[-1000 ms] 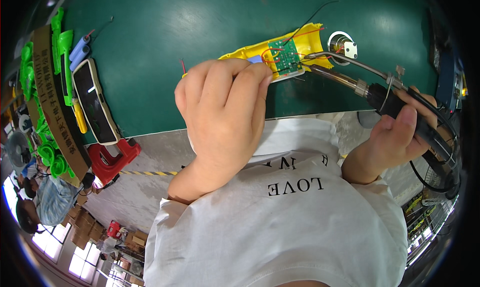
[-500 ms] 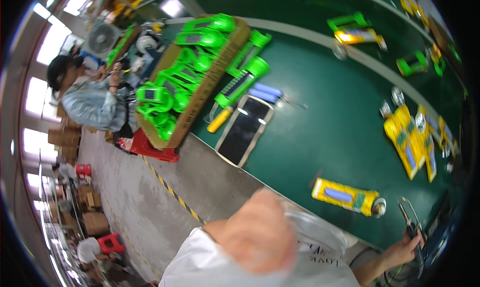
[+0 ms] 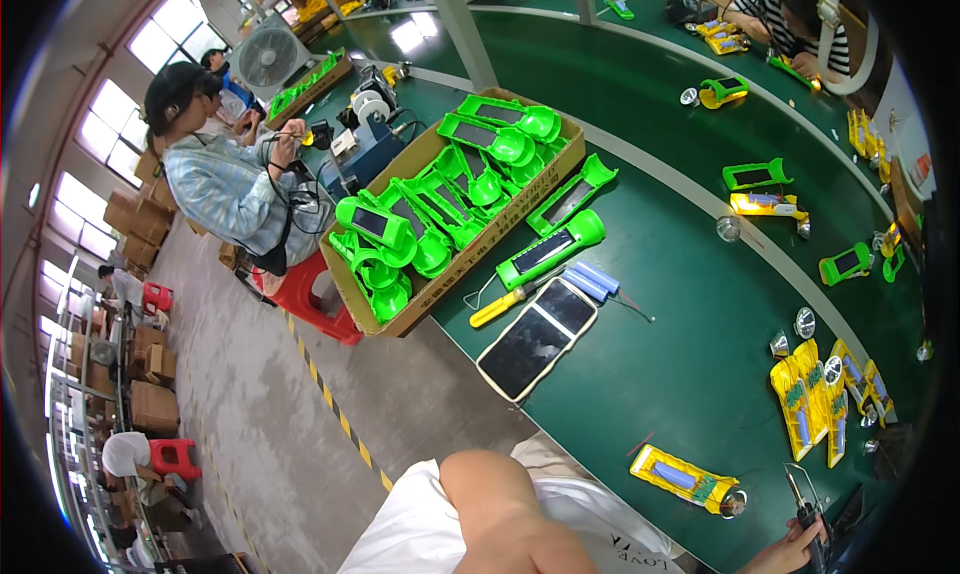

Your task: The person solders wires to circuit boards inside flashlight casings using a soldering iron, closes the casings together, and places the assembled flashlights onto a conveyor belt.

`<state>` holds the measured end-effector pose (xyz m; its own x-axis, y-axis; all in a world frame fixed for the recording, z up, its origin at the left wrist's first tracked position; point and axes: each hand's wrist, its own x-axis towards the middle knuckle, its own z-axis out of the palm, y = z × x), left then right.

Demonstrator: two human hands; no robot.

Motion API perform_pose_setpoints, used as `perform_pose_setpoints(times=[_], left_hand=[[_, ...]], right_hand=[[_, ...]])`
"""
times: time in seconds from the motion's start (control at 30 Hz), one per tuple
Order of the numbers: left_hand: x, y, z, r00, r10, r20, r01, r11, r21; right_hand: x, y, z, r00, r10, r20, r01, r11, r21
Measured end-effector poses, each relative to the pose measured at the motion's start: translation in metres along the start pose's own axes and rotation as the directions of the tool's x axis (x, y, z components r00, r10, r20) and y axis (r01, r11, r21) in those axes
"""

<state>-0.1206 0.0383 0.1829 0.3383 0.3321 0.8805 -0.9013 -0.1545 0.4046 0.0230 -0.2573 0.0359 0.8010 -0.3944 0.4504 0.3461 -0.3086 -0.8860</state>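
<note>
At the lower right edge, my right hand (image 3: pixel 795 548) is closed round the dark handle of a soldering iron (image 3: pixel 802 496), its metal tip pointing up beside a bent wire loop. My left hand (image 3: pixel 545 552) is low in front of my white shirt; its fingers are cut off by the lower edge. On the green bench nearest my right hand lies a yellow flashlight housing half (image 3: pixel 690 481) with a blue battery cell, a small green board and a round reflector. Several similar yellow assemblies (image 3: pixel 805 399) lie together farther right.
A cardboard box (image 3: pixel 480 249) of green housings stands at the bench edge. Beside it lie green housings (image 3: pixel 550 251), a yellow-handled screwdriver (image 3: pixel 497 308), blue cells (image 3: pixel 592 279) and a phone (image 3: pixel 537 339). A co-worker (image 3: pixel 225 179) sits at left; a curved rail (image 3: pixel 690 159) crosses behind.
The whole view has tilted, so the bench things sit lower in the picture. My left arm, blurred before, is now lower. My right hand stays on the soldering iron.
</note>
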Motion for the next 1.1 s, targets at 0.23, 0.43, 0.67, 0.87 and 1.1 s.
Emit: perform_pose_setpoints(times=[0.23,0.43,0.67,0.87,1.1], left_hand=[[-0.011,-0.013,-0.051,0.929,0.082,0.36,-0.205,0.926,0.317],[0.024,-0.061,-0.207,0.811,-0.585,0.009,-0.183,-0.239,0.953],[0.01,-0.092,-0.301,0.432,-0.902,0.022,-0.46,-0.199,0.865],[0.044,-0.097,-0.268,0.622,-0.723,0.299,-0.531,-0.109,0.841],[0.005,-0.114,-0.112,0.707,-0.646,0.287,-0.202,0.204,0.958]], right_hand=[[0.008,0.002,0.002,0.996,0.061,-0.059,-0.065,0.994,-0.083],[0.008,-0.003,0.006,0.994,0.05,-0.099,-0.062,0.991,-0.121],[0.006,0.009,0.0,0.991,0.099,-0.085,-0.101,0.994,-0.029],[0.009,0.018,-0.012,0.964,0.245,-0.103,-0.235,0.966,0.106],[0.009,0.019,-0.025,0.993,0.115,0.01,-0.114,0.963,0.243]])
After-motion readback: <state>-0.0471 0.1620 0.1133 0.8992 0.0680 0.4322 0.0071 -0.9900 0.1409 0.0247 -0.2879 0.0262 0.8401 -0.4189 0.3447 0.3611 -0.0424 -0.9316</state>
